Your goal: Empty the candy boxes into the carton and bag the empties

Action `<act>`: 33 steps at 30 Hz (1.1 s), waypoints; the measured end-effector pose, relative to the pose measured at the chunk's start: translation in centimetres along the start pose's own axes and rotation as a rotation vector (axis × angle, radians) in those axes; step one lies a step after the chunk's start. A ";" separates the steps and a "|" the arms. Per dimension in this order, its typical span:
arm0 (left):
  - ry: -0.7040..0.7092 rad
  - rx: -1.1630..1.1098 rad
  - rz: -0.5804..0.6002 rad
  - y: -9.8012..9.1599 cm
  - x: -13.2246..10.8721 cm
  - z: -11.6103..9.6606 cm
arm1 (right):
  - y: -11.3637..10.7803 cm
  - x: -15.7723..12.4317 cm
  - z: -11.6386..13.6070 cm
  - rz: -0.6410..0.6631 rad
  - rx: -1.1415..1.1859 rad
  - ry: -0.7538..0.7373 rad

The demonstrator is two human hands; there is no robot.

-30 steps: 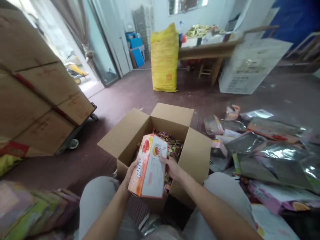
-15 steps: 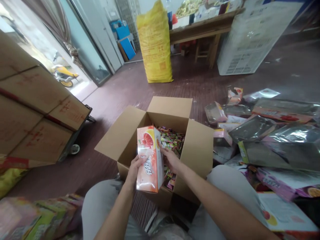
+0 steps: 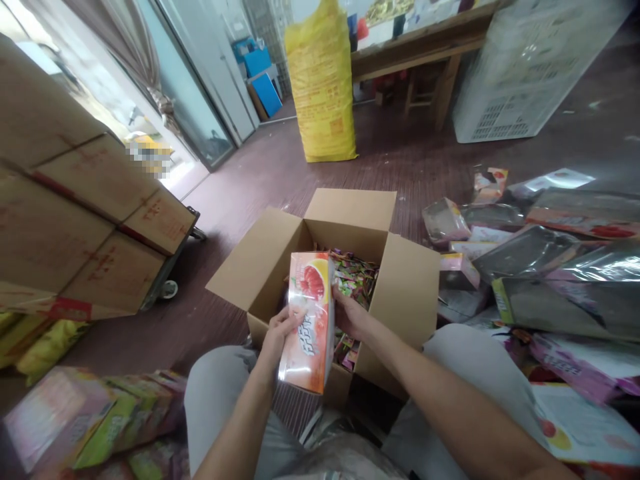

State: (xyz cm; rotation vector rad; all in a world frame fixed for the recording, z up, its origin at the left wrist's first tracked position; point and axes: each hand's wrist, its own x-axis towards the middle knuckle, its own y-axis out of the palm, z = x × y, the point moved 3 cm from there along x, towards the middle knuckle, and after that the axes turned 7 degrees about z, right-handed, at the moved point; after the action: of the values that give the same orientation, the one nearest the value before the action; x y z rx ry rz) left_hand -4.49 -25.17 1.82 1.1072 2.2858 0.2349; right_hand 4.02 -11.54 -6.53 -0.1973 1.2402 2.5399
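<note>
I hold an orange-pink fruit-printed carton [image 3: 309,320] upright between both hands, over the near edge of an open cardboard box [image 3: 405,293]. My left hand [image 3: 280,333] grips its left face, fingers curled round the edge. My right hand [image 3: 350,313] presses its right side. The box is filled with several small colourful wrapped sweets [image 3: 357,277]. My knees in grey trousers flank the box.
Flattened silver and pink packaging [image 3: 540,267] lies scattered on the floor at right. Stacked brown cartons sit on a wheeled trolley [image 3: 95,233] at left. Colourful packs [image 3: 85,420] lie at lower left. A yellow sack [image 3: 323,87], a wooden table and a white crate [image 3: 530,73] stand behind.
The carton has been turned in my hands, from its broad white face up to its narrow orange side facing me. My view tilted down slightly.
</note>
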 end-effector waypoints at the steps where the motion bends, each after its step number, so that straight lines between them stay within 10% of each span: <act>1: 0.022 0.029 0.000 0.5 -0.2 -0.4 | 0.0 0.0 0.0 0.009 0.018 0.010; 8: 0.018 0.238 0.082 4.0 -2.1 -3.5 | 1.1 -0.7 0.8 0.256 0.161 -0.034; 17: 0.059 0.146 0.150 5.6 -2.9 -2.4 | 3.1 -2.6 3.4 0.336 0.136 -0.071; 24: 0.096 0.095 -0.050 3.7 -1.8 -2.3 | 2.4 -2.2 2.9 0.017 -0.004 -0.118; 33: 0.038 0.153 -0.115 0.6 -0.7 1.0 | 4.0 -2.7 0.6 -0.050 -0.150 -0.208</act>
State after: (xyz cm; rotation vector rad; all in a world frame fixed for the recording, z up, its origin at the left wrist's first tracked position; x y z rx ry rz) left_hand -3.16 -25.36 1.52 1.0485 2.4257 0.0367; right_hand 5.31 -13.94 -2.52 0.0034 0.9574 2.5352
